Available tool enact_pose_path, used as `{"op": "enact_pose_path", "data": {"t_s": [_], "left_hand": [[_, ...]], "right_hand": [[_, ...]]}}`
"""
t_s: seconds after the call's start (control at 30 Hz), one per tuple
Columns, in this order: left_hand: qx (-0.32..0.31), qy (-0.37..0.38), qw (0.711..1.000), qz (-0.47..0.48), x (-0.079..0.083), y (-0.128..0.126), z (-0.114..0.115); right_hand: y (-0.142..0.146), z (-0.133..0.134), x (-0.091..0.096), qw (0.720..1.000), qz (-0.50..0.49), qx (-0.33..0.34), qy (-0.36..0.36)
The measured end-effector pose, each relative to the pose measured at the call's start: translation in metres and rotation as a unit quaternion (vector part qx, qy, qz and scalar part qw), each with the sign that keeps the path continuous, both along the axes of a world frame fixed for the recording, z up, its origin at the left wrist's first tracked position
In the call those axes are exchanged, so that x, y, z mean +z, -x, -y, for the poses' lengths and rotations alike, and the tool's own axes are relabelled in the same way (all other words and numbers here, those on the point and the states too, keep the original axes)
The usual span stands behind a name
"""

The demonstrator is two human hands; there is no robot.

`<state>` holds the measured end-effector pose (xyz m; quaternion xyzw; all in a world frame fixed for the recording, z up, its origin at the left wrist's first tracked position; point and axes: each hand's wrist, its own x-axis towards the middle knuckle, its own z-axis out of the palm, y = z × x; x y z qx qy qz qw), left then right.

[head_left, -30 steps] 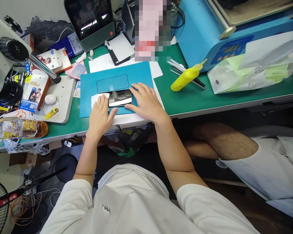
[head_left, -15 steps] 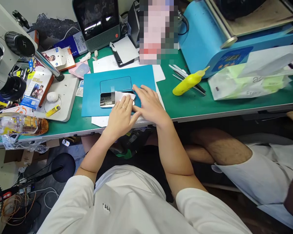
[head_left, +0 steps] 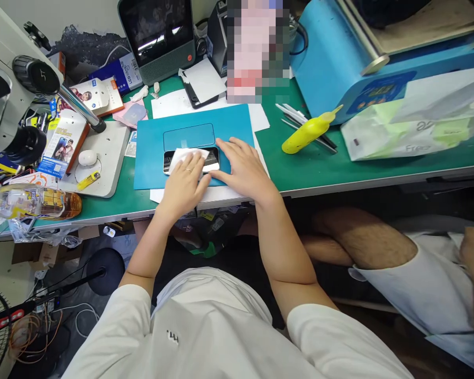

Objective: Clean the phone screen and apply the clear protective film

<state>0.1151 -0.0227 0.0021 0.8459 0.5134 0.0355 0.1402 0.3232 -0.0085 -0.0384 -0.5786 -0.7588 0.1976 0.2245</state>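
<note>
A smartphone [head_left: 212, 162] with a dark, shiny face lies flat on a blue mat [head_left: 150, 158]. My left hand [head_left: 184, 181] presses a white wipe [head_left: 178, 155] onto the phone's left and middle part, fingers nearly straight over it. At the phone's right end is my right hand [head_left: 247, 171], its thumb along the near edge and its forefinger by the far corner, holding the phone. Just behind the phone, a clear glass sheet with a dark outline [head_left: 188, 136] lies on the mat.
A yellow squeeze bottle [head_left: 306, 138] lies by thin tools on the right, near a tissue pack [head_left: 406, 134] and a blue machine [head_left: 339, 68]. On the left are a microscope stand [head_left: 112, 158] and a drink bottle [head_left: 59, 202]. A co-worker's leg [head_left: 363, 237] is at right.
My left hand has slid left along the phone with the wipe, uncovering the phone's right part. My right hand stays at the right end, its thumb now further left along the near edge.
</note>
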Motion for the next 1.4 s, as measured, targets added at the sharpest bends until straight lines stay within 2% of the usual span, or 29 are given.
{"op": "enact_pose_path", "data": {"t_s": [0.07, 0.13, 0.23, 0.43, 0.7, 0.83, 0.97, 1.2, 1.4], "left_hand": [[-0.013, -0.001, 1.000, 0.000, -0.002, -0.015, 0.000], [-0.020, -0.005, 1.000, -0.002, -0.004, -0.019, -0.001], [-0.016, -0.008, 1.000, -0.001, -0.006, -0.001, -0.001], [0.057, -0.017, 0.998, 0.016, -0.006, 0.053, 0.009], [0.078, -0.025, 0.997, -0.002, -0.007, 0.061, 0.040], [0.069, -0.026, 0.997, -0.005, -0.004, 0.055, 0.039], [-0.011, -0.008, 1.000, 0.011, -0.003, 0.033, 0.030], [-0.116, 0.023, 0.993, 0.024, -0.005, -0.003, 0.011], [-0.101, 0.014, 0.995, 0.009, -0.009, -0.018, -0.004]], "right_hand": [[0.000, 0.000, 0.000, 1.000, 0.009, 0.000, -0.002], [0.000, 0.000, 0.001, 1.000, 0.008, 0.002, -0.003], [0.000, 0.000, 0.003, 1.000, 0.001, 0.008, -0.003], [-0.001, -0.001, 0.002, 1.000, -0.015, 0.011, 0.001], [0.000, 0.000, 0.007, 1.000, -0.005, 0.021, 0.018], [-0.001, 0.000, 0.004, 1.000, -0.002, 0.021, 0.005], [-0.004, -0.002, 0.001, 0.999, 0.007, 0.035, 0.003], [-0.010, -0.005, 0.005, 0.994, 0.008, 0.100, 0.034], [-0.008, -0.007, 0.000, 0.996, 0.001, 0.090, 0.031]]}}
